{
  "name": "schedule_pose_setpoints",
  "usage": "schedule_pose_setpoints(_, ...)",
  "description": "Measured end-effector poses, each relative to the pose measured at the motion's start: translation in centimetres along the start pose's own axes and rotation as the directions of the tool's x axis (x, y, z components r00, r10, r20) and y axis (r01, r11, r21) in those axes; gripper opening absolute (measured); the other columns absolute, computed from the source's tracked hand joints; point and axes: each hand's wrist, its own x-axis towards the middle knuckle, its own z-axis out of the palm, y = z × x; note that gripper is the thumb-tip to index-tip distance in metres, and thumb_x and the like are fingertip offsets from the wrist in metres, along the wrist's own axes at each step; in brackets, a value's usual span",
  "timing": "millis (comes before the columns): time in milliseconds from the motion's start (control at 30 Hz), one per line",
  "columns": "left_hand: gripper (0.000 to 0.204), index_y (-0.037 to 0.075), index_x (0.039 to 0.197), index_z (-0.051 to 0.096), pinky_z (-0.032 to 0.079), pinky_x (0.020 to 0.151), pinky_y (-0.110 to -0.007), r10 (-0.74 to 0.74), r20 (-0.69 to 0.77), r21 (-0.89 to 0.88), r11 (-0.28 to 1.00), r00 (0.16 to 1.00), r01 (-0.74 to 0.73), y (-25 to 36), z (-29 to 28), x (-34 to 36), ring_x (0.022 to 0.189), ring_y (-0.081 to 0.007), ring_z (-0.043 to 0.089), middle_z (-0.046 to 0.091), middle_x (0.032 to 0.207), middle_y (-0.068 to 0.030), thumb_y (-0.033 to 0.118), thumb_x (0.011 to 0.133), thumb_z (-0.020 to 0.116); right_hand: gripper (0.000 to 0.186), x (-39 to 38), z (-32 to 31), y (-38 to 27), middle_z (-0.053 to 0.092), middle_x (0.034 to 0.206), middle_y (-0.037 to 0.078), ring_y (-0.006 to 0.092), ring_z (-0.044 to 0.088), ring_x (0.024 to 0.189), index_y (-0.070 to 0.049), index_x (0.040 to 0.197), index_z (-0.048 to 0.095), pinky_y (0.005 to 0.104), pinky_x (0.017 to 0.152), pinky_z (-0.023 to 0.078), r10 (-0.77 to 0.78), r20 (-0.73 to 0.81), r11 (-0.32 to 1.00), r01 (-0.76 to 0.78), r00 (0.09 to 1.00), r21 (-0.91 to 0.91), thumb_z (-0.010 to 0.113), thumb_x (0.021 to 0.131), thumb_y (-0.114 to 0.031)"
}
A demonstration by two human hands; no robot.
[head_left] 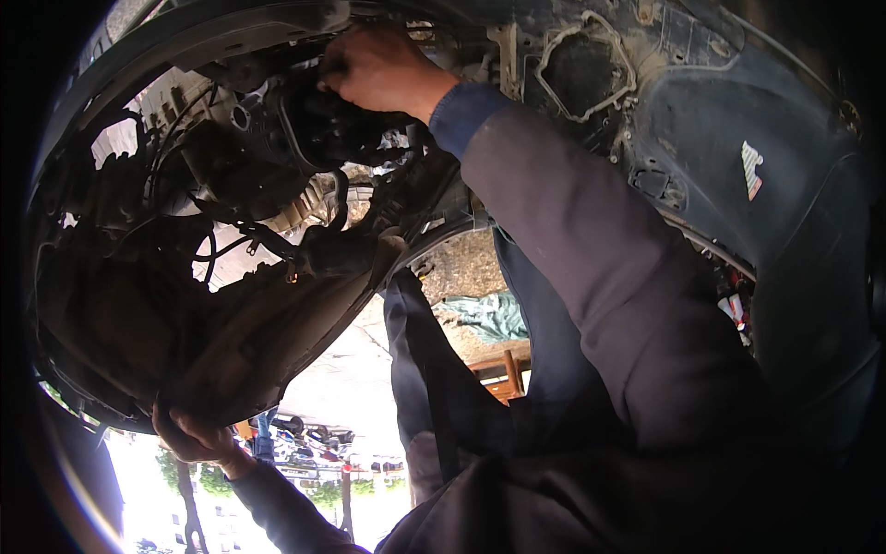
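Observation:
A dark vehicle body with its inner parts exposed fills the upper left. My left hand (196, 438) is closed round the lower rim of a dark curved body panel (305, 343). At the top centre, my right hand (388, 66) reaches in among dark parts and hoses. Its fingers are bent and drawn together; what they grip, if anything, is lost in shadow. Just below that hand lie a black bent hose (341, 201) and a looped pipe (291, 134). Thin black cables (214, 254) hang across a gap farther left.
A dark panel (729, 138) with a pale sticker and a large outlined opening (583, 66) stands at the right. Bright ground shows through gaps. A green cloth (484, 316) and a wooden frame (503, 374) lie beyond my legs (434, 369); several loose items (323, 448) sit farther out.

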Motion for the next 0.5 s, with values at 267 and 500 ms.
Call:
schedule_pose_setpoints(267,0.044,-0.007,0.111,0.061,0.048,0.092,-0.040,0.027,0.022,0.046,0.999,0.999,-0.028,-0.7,-0.3,-0.2,0.099,-0.0315,0.064,0.066,0.106,-0.0181,0.032,0.098,0.044,0.019,0.3,0.5,0.4,0.069,0.092,0.012,0.0307,0.064,0.094,-0.011,0.087,0.072,0.0399,0.085,0.050,-0.021,-0.005,0.997,0.021,1.000,-0.076,0.067,0.077,-0.026)
schedule_pose_setpoints(500,0.050,-0.006,0.109,0.063,0.047,0.095,-0.043,0.027,0.011,0.080,0.996,1.000,-0.028,-1.5,-0.3,-0.2,0.102,-0.0321,0.063,0.066,0.106,-0.0174,0.036,0.099,0.038,0.023,0.4,1.1,2.0,0.068,0.097,0.013,0.0305,0.063,0.097,-0.010,0.095,0.072,0.0383,0.088,0.050,-0.112,-0.058,0.993,0.110,0.992,-0.034,0.066,0.078,-0.025)
